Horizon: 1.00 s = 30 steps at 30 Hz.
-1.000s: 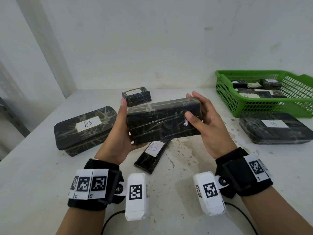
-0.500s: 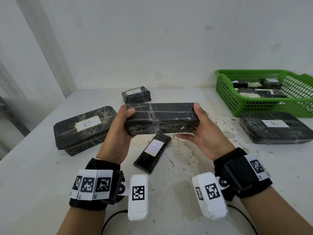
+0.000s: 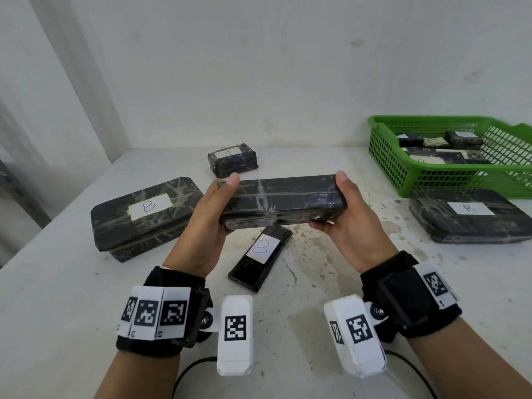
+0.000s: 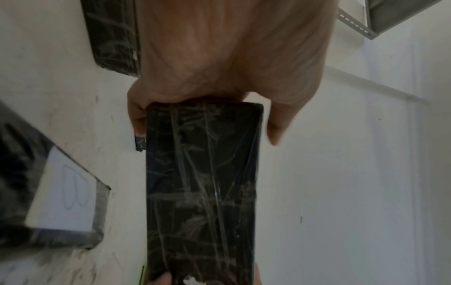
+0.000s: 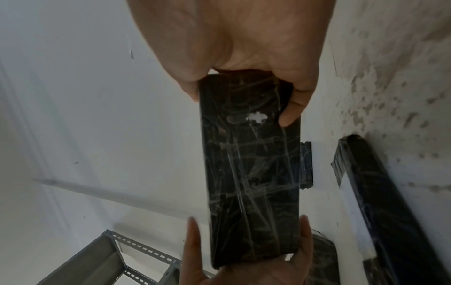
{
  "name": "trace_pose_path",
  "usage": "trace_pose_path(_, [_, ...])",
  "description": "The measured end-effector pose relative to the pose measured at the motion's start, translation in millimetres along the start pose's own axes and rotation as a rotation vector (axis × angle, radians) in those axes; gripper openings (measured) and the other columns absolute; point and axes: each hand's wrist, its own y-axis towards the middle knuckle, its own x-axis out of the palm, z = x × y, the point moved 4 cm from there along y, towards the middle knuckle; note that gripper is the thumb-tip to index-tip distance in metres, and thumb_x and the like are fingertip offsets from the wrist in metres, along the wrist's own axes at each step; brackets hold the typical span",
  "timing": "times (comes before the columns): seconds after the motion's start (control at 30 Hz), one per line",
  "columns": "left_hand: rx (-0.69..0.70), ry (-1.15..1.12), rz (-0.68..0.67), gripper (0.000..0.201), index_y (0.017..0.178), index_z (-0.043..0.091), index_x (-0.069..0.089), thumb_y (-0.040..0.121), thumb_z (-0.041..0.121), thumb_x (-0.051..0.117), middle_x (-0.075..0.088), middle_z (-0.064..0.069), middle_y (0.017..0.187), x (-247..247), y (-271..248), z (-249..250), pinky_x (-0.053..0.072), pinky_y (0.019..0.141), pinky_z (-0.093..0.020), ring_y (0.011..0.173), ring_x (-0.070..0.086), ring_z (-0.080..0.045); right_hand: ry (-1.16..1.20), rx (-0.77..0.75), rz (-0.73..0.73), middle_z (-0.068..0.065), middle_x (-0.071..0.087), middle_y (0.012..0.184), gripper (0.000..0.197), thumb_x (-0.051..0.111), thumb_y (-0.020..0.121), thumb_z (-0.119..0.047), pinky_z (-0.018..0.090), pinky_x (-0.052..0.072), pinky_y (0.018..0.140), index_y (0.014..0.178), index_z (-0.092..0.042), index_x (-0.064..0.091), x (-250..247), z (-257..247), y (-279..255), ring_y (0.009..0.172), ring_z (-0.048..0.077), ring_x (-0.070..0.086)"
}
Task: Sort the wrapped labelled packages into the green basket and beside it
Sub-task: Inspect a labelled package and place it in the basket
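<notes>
Both hands hold a long black wrapped package (image 3: pixel 283 201) (image 4: pixel 202 192) (image 5: pixel 249 164) level above the middle of the table, no label showing on it. My left hand (image 3: pixel 214 208) (image 4: pixel 207 108) grips its left end and my right hand (image 3: pixel 341 208) (image 5: pixel 246 86) grips its right end, thumbs on top. Under it lies a slim package labelled B (image 3: pixel 260 256). The green basket (image 3: pixel 383 156) stands at the back right with several packages inside. A large B package (image 3: pixel 466 216) lies in front of the basket.
A large package labelled B (image 3: pixel 144 216) lies at the left. A small package labelled A (image 3: pixel 231 159) sits at the back centre near the wall. The table (image 3: pixel 302 283) is white and stained. A grey metal shelf frame (image 5: pixel 109 260) shows in the right wrist view.
The held package has been turned from a tilted pose to lying level, its broad face now up. Both hands shifted to its ends and moved slightly away from me.
</notes>
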Motion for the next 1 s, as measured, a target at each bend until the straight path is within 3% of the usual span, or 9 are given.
trace_pose_path(0.1, [0.028, 0.003, 0.037, 0.011, 0.093, 0.011, 0.056, 0.096, 0.021, 0.055, 0.071, -0.003, 0.088, -4.1, 2.9, -0.8, 0.052, 0.076, -0.027, 0.083, 0.068, -0.015, 0.015, -0.005, -0.005, 0.007, 0.065, 0.104, 0.036, 0.04, 0.1, -0.045, 0.033, 0.049, 0.079, 0.108, -0.015, 0.057, 1.0, 0.4, -0.8, 0.094, 0.019, 0.058])
trace_pose_path(0.2, [0.063, -0.022, 0.045, 0.01, 0.087, 0.012, 0.054, 0.097, 0.012, 0.051, 0.071, 0.0, 0.079, -4.3, 3.6, -0.7, 0.053, 0.07, -0.021, 0.077, 0.068, -0.012, 0.01, -0.021, -0.013, 0.009, 0.064, 0.11, 0.052, 0.046, 0.086, -0.058, 0.035, 0.05, 0.083, 0.114, -0.015, 0.056, 4.2, 1.7, -2.5, 0.098, 0.019, 0.06])
trace_pose_path(0.27, [0.083, -0.041, 0.023, 0.008, 0.09, 0.009, 0.054, 0.094, 0.014, 0.058, 0.071, 0.0, 0.081, -2.0, 2.8, 0.0, 0.053, 0.072, -0.021, 0.079, 0.068, -0.013, -0.018, -0.063, -0.011, 0.005, 0.063, 0.106, 0.048, 0.051, 0.081, -0.055, 0.033, 0.05, 0.08, 0.11, -0.016, 0.054, 4.4, -1.0, -2.4, 0.093, 0.016, 0.059])
trace_pose_path(0.37, [0.071, -0.041, -0.011, 0.033, 0.101, 0.005, 0.056, 0.08, 0.024, 0.072, 0.07, -0.014, 0.098, 1.8, 1.1, -3.2, 0.055, 0.085, -0.028, 0.093, 0.069, -0.022, -0.021, -0.091, 0.005, 0.003, 0.061, 0.102, 0.037, 0.054, 0.083, -0.049, 0.031, 0.047, 0.075, 0.103, -0.018, 0.052, 1.9, -4.1, -1.6, 0.088, 0.013, 0.058])
trace_pose_path(0.5, [0.086, -0.076, 0.045, 0.022, 0.088, 0.013, 0.056, 0.073, 0.01, 0.072, 0.069, -0.004, 0.079, -0.3, -0.1, -2.8, 0.053, 0.075, -0.022, 0.076, 0.069, -0.014, -0.031, -0.097, -0.012, -0.002, 0.063, 0.095, 0.022, 0.049, 0.095, -0.042, 0.028, 0.05, 0.072, 0.099, -0.02, 0.054, 3.6, -3.6, -2.4, 0.082, 0.009, 0.059])
trace_pose_path(0.67, [0.114, -0.063, 0.037, 0.026, 0.085, 0.013, 0.055, 0.074, 0.006, 0.077, 0.068, -0.006, 0.08, -0.6, 0.4, -1.1, 0.054, 0.076, -0.022, 0.076, 0.068, -0.016, -0.094, -0.141, -0.002, -0.008, 0.069, 0.098, 0.047, 0.066, 0.073, -0.05, 0.027, 0.051, 0.074, 0.108, -0.02, 0.056, 5.6, -1.7, -5.5, 0.09, 0.007, 0.066])
trace_pose_path(0.8, [0.087, -0.064, 0.007, 0.036, 0.098, 0.009, 0.058, 0.072, 0.027, 0.076, 0.071, -0.015, 0.1, 0.7, -0.4, -3.1, 0.055, 0.088, -0.031, 0.096, 0.069, -0.026, -0.071, -0.123, 0.031, -0.005, 0.069, 0.099, 0.048, 0.071, 0.07, -0.043, 0.026, 0.05, 0.072, 0.109, -0.019, 0.056, 5.4, -2.1, -6.1, 0.088, 0.008, 0.066])
trace_pose_path(0.9, [0.1, -0.058, 0.05, 0.017, 0.083, 0.014, 0.056, 0.076, 0.013, 0.072, 0.071, -0.006, 0.082, -0.7, 0.0, -2.3, 0.054, 0.081, -0.027, 0.081, 0.07, -0.019, -0.091, -0.111, 0.032, -0.002, 0.07, 0.103, 0.052, 0.072, 0.067, -0.045, 0.03, 0.053, 0.075, 0.109, -0.019, 0.056, 6.3, -1.1, -6.5, 0.092, 0.01, 0.068])
trace_pose_path(1.0, [0.108, -0.049, 0.073, 0.021, 0.082, 0.014, 0.054, 0.076, 0.009, 0.074, 0.069, -0.005, 0.079, -1.8, 0.4, -1.5, 0.054, 0.076, -0.025, 0.077, 0.07, -0.017, -0.131, -0.11, 0.018, 0.004, 0.07, 0.11, 0.062, 0.078, 0.06, -0.048, 0.03, 0.055, 0.079, 0.11, -0.019, 0.055, 9.9, 2.3, -9.5, 0.1, 0.016, 0.068])
